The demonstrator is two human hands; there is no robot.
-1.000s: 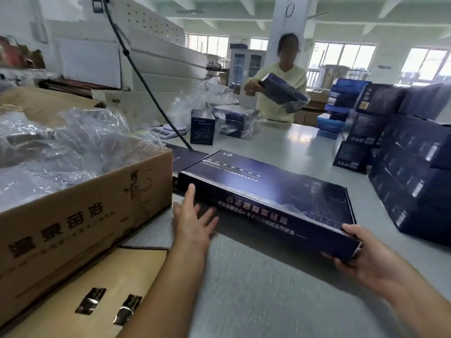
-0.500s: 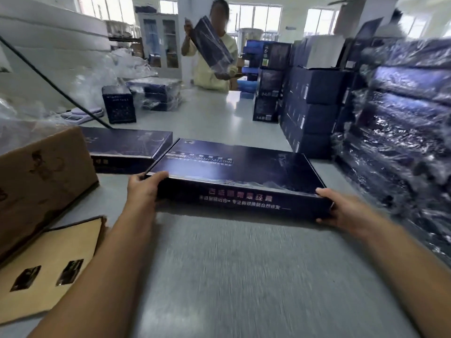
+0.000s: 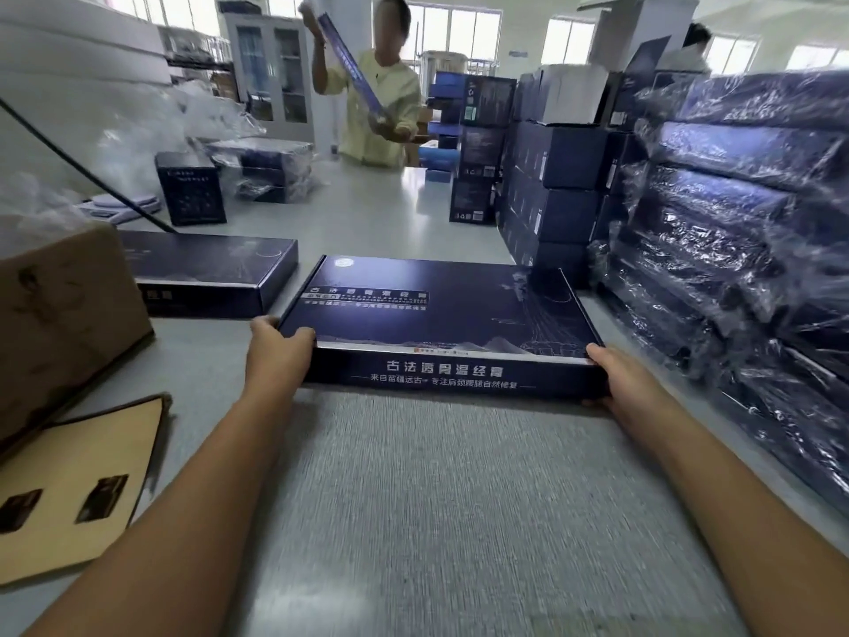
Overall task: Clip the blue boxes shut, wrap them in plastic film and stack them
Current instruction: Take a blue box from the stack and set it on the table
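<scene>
Grip change: left hand (image 3: pixel 278 347), flat and off the box (image 3: pixel 450 374) a second ago, now curls round its near left corner. Box has swung from skewed to square, lying flat on the tabletop (image 3: pixel 436 498), lid (image 3: pixel 459 296) down, no film. Right hand (image 3: pixel 615 379) holds the near right corner. Judged ready for clipping; wrapped stack (image 3: pixel 735 223) stands at right.

Bright daylight pours in from the windows (image 3: pixel 464 34) at twelve o'clock. The table (image 3: pixel 413 521) looks smeared at six o'clock — the edges bend, and the plastic-wrapped boxes (image 3: pixel 744 250) shine.
</scene>
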